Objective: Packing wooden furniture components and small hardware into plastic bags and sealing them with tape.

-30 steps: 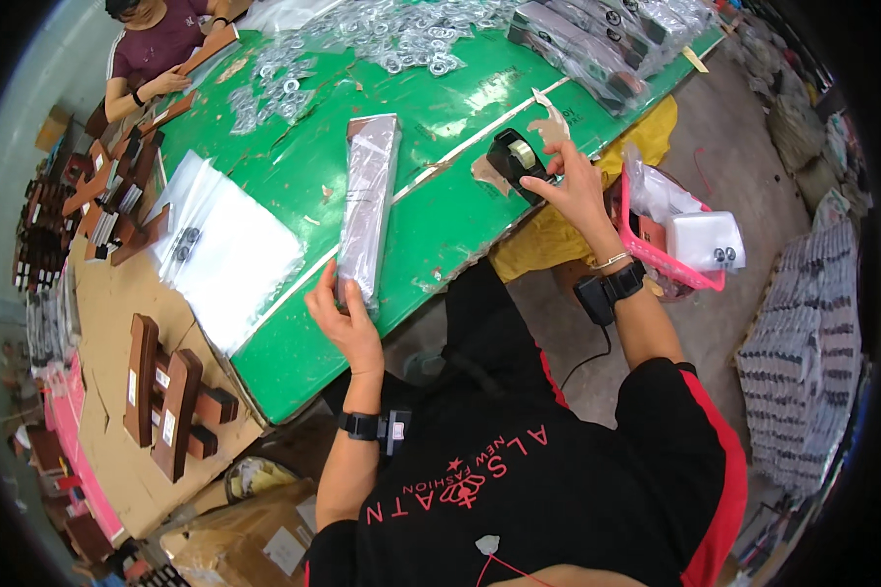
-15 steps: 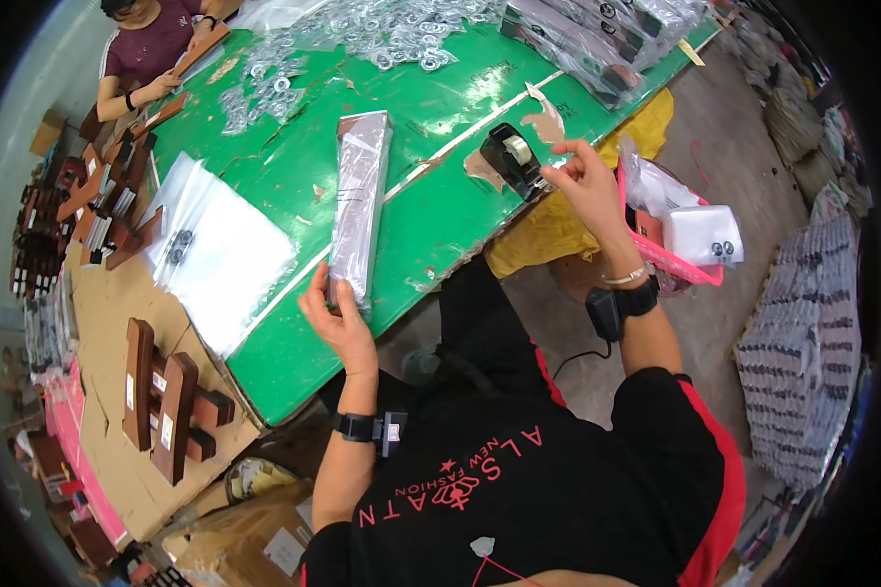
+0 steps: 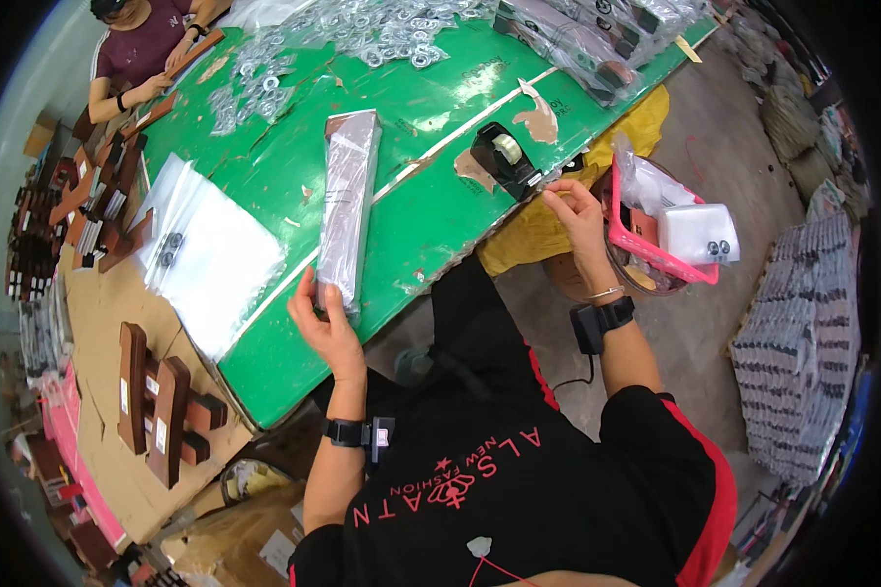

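Observation:
A long, narrow package in clear plastic lies slantwise on the green table. My left hand closes around its near end, thumb on top and fingers along the left side. By the table's front edge stands a black tape dispenser with a roll of clear tape. At the dispenser's cutting end, my right hand pinches thumb and forefinger together. Whatever lies between those fingertips is too small to make out.
Clear plastic bags lie left of the package. Dark wooden pieces rest on cardboard. Small rings in plastic and wrapped packages cover the far side. A pink basket stands at right. A co-worker handles a wooden piece.
My right hand has come down from beside the tape roll to the dispenser's cutting end, its fingers now pinched. My left hand keeps hold of the package. The whole view has shifted slightly.

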Motion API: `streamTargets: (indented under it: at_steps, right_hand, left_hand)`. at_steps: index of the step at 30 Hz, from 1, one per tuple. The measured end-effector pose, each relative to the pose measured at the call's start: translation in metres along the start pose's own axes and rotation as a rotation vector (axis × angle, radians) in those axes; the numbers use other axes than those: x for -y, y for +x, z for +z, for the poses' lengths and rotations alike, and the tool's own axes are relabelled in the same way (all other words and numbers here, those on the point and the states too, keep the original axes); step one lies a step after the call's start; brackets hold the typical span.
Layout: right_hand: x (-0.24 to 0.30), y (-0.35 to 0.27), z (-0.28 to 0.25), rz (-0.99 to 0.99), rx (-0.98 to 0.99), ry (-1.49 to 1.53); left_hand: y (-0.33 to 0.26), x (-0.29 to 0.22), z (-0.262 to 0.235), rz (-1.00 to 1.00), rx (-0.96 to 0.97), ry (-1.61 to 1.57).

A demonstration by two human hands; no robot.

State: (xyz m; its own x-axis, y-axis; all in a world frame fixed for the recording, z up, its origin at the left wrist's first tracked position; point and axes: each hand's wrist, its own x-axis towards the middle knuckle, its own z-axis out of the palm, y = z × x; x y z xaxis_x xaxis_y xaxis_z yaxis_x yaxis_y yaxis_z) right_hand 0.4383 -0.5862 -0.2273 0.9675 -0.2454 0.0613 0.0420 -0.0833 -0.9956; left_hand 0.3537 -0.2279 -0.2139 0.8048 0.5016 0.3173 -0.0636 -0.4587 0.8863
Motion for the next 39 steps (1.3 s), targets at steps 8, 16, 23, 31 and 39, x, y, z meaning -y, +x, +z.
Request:
streamTargets:
  at_steps: [8, 16, 23, 31, 39]
  right_hand:
    - [-0.015, 0.029, -0.003, -0.048, 0.008, -0.35]
    - [0.047, -0.045, 0.075, 0.05, 0.404, -0.029]
    - [0.083, -0.063, 0.214, -0.096, 0.715, -0.135]
    - [0.098, -0.06, 0.248, -0.207, 0.725, -0.661]
    - [0.099, -0.05, 0.254, -0.237, 0.745, -0.803]
  left_hand:
    - [-0.001, 0.004, -0.005, -0.028, 0.005, -0.094]
    - [0.0, 0.003, 0.0, -0.05, 0.017, -0.164]
    - [-0.002, 0.0, -0.002, -0.099, -0.004, -0.258]
    - [-0.006, -0.013, -0.007, -0.101, -0.038, -0.258]
    - [-0.007, -0.002, -0.003, -0.027, -0.054, -0.189]
